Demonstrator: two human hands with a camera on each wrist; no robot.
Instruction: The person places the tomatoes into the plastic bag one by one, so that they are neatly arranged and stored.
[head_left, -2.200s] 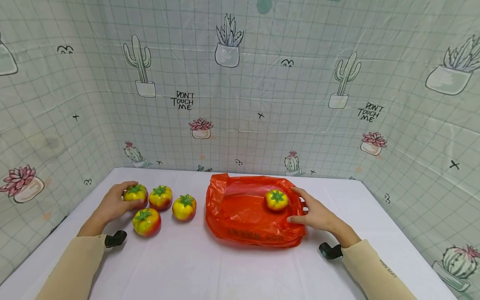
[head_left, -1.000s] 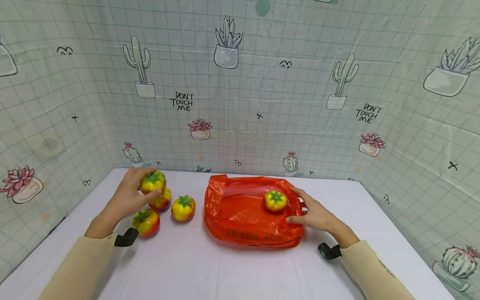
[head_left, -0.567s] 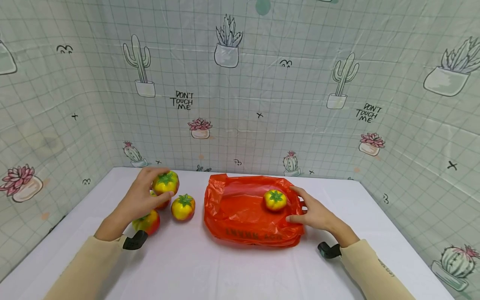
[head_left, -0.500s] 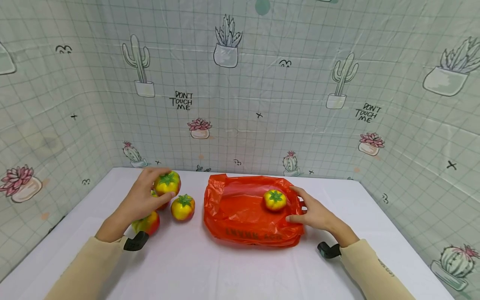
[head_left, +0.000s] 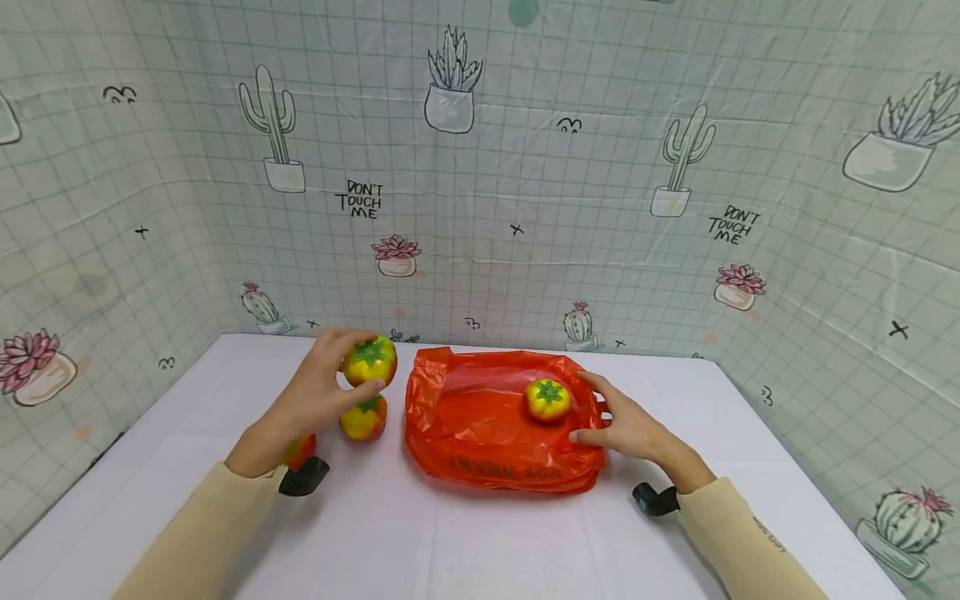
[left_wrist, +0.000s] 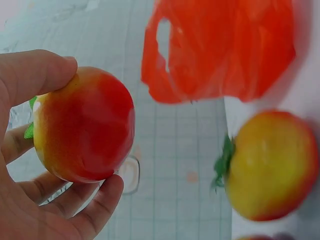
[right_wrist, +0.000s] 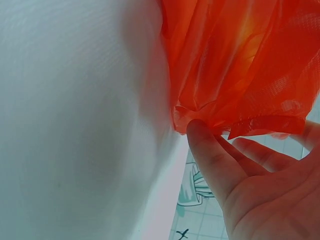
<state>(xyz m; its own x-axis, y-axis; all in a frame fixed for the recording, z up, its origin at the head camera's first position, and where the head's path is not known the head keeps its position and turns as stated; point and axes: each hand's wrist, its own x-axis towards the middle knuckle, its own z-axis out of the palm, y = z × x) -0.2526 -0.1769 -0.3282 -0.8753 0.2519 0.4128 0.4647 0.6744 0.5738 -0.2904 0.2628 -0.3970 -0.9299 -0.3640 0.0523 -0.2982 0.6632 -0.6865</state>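
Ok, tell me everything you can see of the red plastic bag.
The red plastic bag looks thin, glossy and crinkled, with dark lettering along its near side. The left wrist view shows a slot-like opening near one edge, apparently a handle. It lies on the white table with its mouth spread open and one yellow fruit inside, toward the right. The right hand touches its right end, thumb and fingers spread apart.
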